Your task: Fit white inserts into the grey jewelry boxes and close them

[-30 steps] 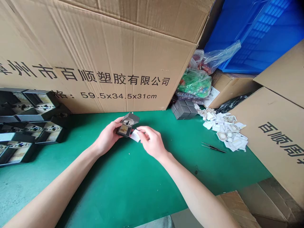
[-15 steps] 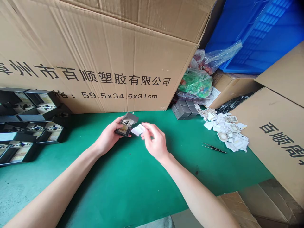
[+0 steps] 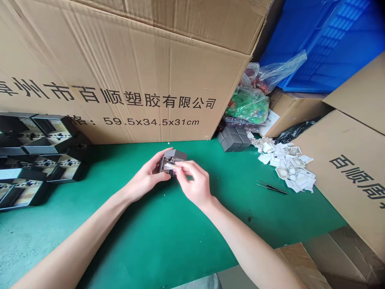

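A small dark grey hinged box stands tilted with its lid up above the green table. My left hand grips it from the left side, thumb along its front. Between the thumb and fingers of my right hand is a small white card, pinched right over the opening of the box. The card looks thin and is seen nearly edge-on. Part of the inside of the box is hidden behind the card and my fingers.
Open dark boxes are stacked at the left. Closed grey boxes stand at the back right, beside a heap of white card pieces. Tweezers lie before the heap. Large cartons wall the back and right; a blue crate stands behind.
The card was drawn a little away to the right of the box, and is now over its opening. My left hand has shifted right with the box and turned it.
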Demonstrator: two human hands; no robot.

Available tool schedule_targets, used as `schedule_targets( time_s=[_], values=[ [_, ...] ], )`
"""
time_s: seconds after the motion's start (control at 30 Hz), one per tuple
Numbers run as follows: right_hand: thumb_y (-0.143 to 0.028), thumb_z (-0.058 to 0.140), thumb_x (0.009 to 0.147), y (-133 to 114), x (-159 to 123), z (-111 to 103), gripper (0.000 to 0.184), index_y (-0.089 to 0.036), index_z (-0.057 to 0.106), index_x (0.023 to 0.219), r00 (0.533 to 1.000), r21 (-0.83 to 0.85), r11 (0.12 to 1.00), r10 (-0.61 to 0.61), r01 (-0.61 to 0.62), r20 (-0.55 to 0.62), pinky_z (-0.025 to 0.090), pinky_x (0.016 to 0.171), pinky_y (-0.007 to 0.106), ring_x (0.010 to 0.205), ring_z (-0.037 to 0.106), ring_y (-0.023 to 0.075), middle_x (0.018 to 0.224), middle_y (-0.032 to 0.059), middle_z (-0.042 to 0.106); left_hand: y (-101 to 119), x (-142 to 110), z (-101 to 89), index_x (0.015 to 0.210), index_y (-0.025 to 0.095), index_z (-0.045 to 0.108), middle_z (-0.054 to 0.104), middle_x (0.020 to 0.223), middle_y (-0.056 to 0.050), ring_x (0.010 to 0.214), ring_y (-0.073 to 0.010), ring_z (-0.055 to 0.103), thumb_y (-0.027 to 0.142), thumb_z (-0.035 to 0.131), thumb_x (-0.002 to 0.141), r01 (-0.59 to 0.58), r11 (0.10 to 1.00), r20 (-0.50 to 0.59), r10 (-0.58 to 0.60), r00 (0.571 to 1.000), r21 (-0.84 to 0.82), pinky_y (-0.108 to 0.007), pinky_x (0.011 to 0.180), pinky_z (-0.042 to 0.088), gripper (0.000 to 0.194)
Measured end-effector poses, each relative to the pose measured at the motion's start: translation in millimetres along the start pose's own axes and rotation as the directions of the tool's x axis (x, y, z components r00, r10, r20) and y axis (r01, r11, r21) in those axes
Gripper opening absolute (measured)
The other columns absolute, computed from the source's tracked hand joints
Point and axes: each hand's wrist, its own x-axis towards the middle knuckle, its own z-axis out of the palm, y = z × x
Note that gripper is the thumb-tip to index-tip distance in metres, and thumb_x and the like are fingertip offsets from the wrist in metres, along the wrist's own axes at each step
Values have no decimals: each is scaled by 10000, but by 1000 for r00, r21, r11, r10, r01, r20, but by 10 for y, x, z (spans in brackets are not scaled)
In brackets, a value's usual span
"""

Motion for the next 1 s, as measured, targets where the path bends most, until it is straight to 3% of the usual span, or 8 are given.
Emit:
schedule_targets(
  time_s=[0.2,0.43,0.77,1.0],
  values=[
    [-147,557,939,3,-20,-15,165,-202,683,1030,998,-60,997,-51,49,-45,602,631,215,803,706,127,973,59,740,41,-22,94,1471,316,445,597,1411,-50,1234,-293,573,203,714,781,14,991,10,-13,1000,-136,-402,1056,455,749],
    [-127,549,939,0,-18,-9,176,-193,685,1030,996,-73,994,-85,82,-34,592,641,207,820,710,126,974,65,745,60,-21,126,1472,290,435,595,1411,-57,1249,-289,564,207,714,786,35,988,13,-34,999,-151,-405,1084,431,746],
    [-219,528,955,12,-44,5,184,-213,694,1035,1000,-79,997,24,-23,12,606,627,226,788,709,142,979,69,741,68,-31,139,1478,297,429,592,1420,-64,1263,-308,555,239,720,781,46,990,17,-44,999,-136,-436,1079,437,758],
    [-172,558,940,-14,-37,2,157,-201,682,1034,1000,-14,1000,-5,5,-6,576,562,209,688,690,114,978,64,734,59,-33,147,1465,315,459,642,1332,-56,1248,-307,562,303,737,811,39,986,-6,-40,999,-160,-451,1090,432,711]
  ],
)
